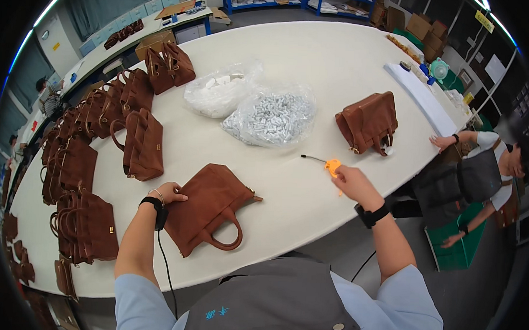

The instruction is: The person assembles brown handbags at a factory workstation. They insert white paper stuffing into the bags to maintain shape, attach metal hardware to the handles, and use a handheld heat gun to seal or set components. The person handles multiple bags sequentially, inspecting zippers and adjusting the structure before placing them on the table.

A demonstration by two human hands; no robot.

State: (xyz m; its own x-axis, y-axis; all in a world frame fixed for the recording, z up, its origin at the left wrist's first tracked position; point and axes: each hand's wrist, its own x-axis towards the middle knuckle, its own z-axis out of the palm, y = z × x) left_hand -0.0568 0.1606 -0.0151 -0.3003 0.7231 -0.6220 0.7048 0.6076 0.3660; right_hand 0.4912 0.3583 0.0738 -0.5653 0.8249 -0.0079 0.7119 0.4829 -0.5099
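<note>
My left hand grips the upper left edge of a brown handbag that lies on its side on the white table, its loop handle pointing toward me. My right hand is raised over the table's right part, closed on an orange-handled tool with a thin dark stem that ends in a black tip pointing left. Beyond it stands another brown handbag, tilted, with a bit of white at its handle. The tool's exact kind is too small to tell.
Clear plastic bags, one of small silvery packets and one of white pieces, lie mid-table. Several brown handbags crowd the left side. At right, a co-worker leans by the table edge above a green bin. White sheets lie farther back.
</note>
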